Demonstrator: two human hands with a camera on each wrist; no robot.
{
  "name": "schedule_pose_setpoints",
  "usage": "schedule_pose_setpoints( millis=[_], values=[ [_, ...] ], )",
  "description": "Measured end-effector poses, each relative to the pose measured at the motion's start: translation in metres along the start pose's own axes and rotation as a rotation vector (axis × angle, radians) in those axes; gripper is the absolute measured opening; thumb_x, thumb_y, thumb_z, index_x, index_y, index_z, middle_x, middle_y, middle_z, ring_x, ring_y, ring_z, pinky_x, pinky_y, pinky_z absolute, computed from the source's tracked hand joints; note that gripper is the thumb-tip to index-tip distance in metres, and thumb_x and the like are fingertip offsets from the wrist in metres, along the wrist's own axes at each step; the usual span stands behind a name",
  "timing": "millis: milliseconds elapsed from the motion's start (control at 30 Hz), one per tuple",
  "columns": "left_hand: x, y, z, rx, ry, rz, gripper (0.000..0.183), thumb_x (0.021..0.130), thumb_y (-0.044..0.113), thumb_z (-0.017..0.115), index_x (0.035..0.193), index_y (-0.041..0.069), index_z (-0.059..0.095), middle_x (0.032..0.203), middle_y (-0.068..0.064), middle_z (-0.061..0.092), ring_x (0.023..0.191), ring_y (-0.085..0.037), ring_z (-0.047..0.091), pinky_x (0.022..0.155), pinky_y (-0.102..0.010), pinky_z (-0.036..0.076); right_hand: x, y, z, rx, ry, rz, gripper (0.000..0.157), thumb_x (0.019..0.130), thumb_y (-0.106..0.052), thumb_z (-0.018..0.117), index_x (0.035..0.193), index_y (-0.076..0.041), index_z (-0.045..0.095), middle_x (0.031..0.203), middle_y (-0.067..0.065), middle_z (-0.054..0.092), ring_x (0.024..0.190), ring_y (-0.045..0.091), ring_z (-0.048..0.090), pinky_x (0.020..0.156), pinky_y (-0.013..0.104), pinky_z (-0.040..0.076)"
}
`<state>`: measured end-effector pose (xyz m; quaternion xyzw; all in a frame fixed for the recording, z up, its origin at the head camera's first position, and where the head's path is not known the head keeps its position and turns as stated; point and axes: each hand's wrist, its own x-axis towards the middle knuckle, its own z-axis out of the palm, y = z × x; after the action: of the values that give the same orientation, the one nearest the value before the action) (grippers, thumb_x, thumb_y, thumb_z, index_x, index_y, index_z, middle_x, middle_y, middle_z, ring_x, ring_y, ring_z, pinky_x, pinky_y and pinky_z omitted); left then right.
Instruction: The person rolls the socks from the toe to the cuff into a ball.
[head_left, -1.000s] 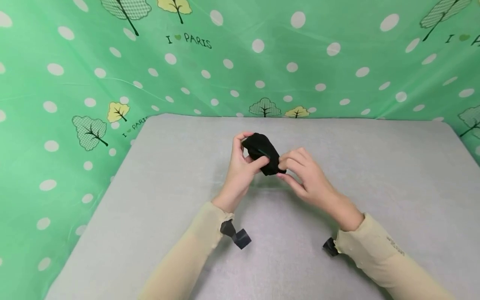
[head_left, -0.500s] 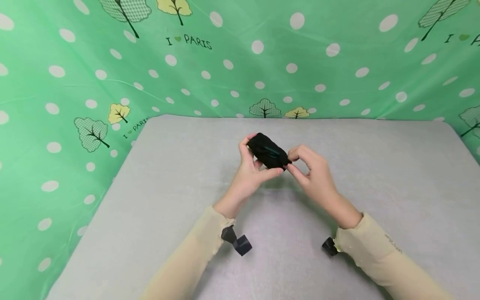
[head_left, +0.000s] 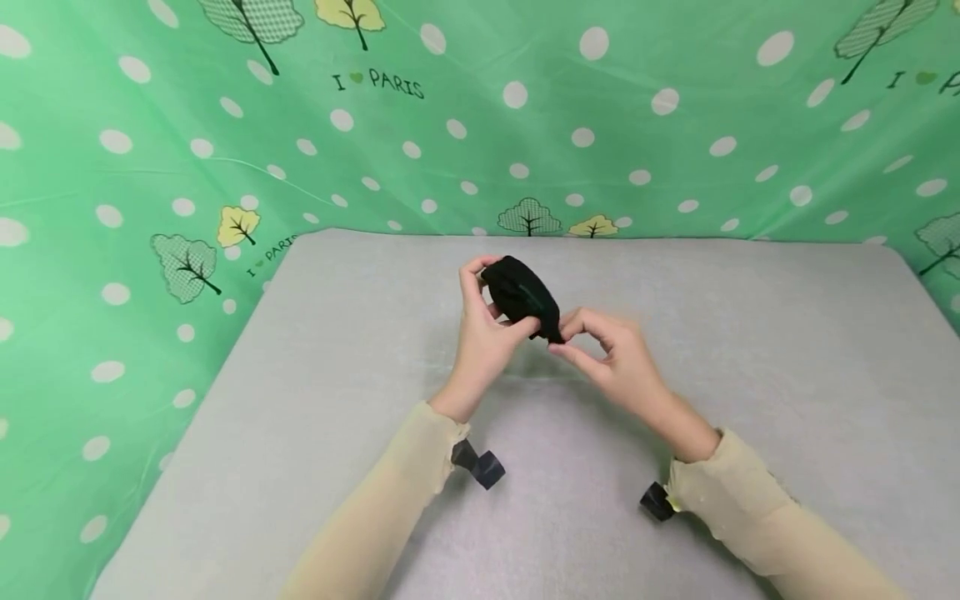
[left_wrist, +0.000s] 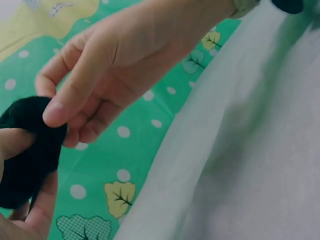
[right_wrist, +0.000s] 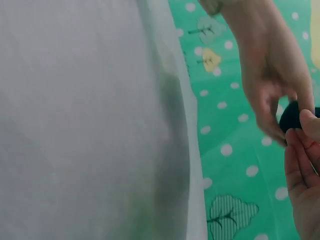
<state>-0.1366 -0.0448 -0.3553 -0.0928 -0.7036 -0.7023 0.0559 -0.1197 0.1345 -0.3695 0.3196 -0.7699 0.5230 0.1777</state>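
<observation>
A small black pouch-like thing [head_left: 531, 287], seemingly of soft cloth, is held up above the table, tilted down to the right. My left hand [head_left: 483, 340] grips its left side, thumb across the near face and fingers behind the far edge. At its lower right end, my right hand [head_left: 626, 362] pinches the edge between thumb and forefinger. The left wrist view has the black pouch [left_wrist: 32, 167] at the left border, both hands on it. Only a bit of the pouch [right_wrist: 288, 119] appears in the right wrist view; fingers hide the rest.
Beneath the hands lies a table with a grey cover [head_left: 360, 333]. A green cloth [head_left: 465, 75] with white dots and printed trees hangs behind and to the left. Dark straps [head_left: 487, 469] dangle from both sleeves.
The pouch swung right and flattened, then tilted up again and shifted left with my left hand. My right hand stays at its lower right end, now slightly lower.
</observation>
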Motion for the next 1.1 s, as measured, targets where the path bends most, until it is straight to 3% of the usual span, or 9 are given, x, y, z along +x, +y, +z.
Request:
schedule_pose_setpoints(
  millis=[100,233,367,533,667,867,1000,1100],
  values=[
    [0.000,0.002,0.000,0.049,-0.001,-0.033,0.077,0.077,-0.009,0.069,0.138,0.017,0.029,0.136,-0.011,0.043,0.094,-0.028,0.059,0.068,-0.029,0.057,-0.002,-0.001,0.003,-0.009,0.018,0.050,0.018,0.079,0.011,0.076,0.083,-0.003,0.065,0.087,0.009,0.072,0.088,0.005,0.065,0.087,0.014,0.051],
    [-0.002,0.007,-0.001,0.029,-0.113,-0.076,0.083,0.083,-0.003,0.073,0.146,0.018,0.023,0.141,-0.013,0.038,0.102,-0.031,0.059,0.073,-0.031,0.059,-0.002,0.002,0.003,0.089,0.103,0.234,0.008,0.086,0.012,0.067,0.086,0.005,0.063,0.089,0.004,0.069,0.087,0.001,0.065,0.085,0.014,0.053],
    [-0.003,0.011,-0.006,-0.018,-0.214,-0.097,0.082,0.090,0.000,0.068,0.153,0.023,0.020,0.141,-0.015,0.046,0.107,-0.031,0.062,0.080,-0.029,0.056,-0.002,0.002,-0.001,0.195,0.131,0.361,0.007,0.089,0.009,0.066,0.089,0.012,0.060,0.089,-0.007,0.065,0.085,0.003,0.066,0.081,0.016,0.056],
    [-0.003,0.012,-0.012,-0.051,-0.199,-0.115,0.081,0.091,0.000,0.068,0.154,0.024,0.023,0.134,-0.019,0.058,0.104,-0.024,0.063,0.086,-0.028,0.055,0.000,0.001,-0.006,0.224,0.085,0.443,0.010,0.091,0.006,0.065,0.097,0.012,0.059,0.090,-0.013,0.063,0.087,0.002,0.065,0.081,0.013,0.055],
    [-0.002,0.012,-0.012,-0.041,-0.165,-0.116,0.075,0.086,-0.002,0.073,0.149,0.015,0.034,0.129,-0.017,0.059,0.103,-0.021,0.065,0.092,-0.030,0.056,0.003,-0.001,-0.012,0.213,0.128,0.420,0.011,0.094,0.006,0.058,0.104,0.012,0.059,0.096,-0.012,0.064,0.094,0.003,0.064,0.084,0.012,0.053],
    [-0.003,0.013,-0.012,-0.033,-0.221,-0.118,0.070,0.085,-0.001,0.075,0.144,0.014,0.041,0.125,-0.012,0.053,0.097,-0.020,0.068,0.086,-0.028,0.058,0.013,-0.009,-0.018,0.130,0.135,0.332,0.013,0.093,-0.001,0.066,0.103,0.007,0.066,0.097,-0.009,0.068,0.092,0.003,0.066,0.081,0.014,0.053],
    [-0.004,0.012,-0.012,0.020,-0.225,-0.119,0.069,0.085,0.003,0.076,0.144,0.016,0.042,0.125,-0.015,0.061,0.094,-0.018,0.067,0.085,-0.029,0.058,0.014,-0.010,-0.019,-0.007,0.095,0.324,0.009,0.092,-0.003,0.069,0.099,0.002,0.072,0.092,0.003,0.073,0.083,-0.005,0.065,0.076,0.010,0.052],
    [-0.003,0.011,-0.011,0.105,-0.203,-0.106,0.069,0.084,0.008,0.079,0.143,0.016,0.043,0.120,-0.016,0.066,0.090,-0.019,0.066,0.084,-0.029,0.058,0.012,-0.009,-0.019,-0.167,0.076,0.237,0.006,0.090,-0.001,0.069,0.094,0.000,0.073,0.089,0.010,0.074,0.079,0.001,0.067,0.074,0.009,0.051]
  ],
)
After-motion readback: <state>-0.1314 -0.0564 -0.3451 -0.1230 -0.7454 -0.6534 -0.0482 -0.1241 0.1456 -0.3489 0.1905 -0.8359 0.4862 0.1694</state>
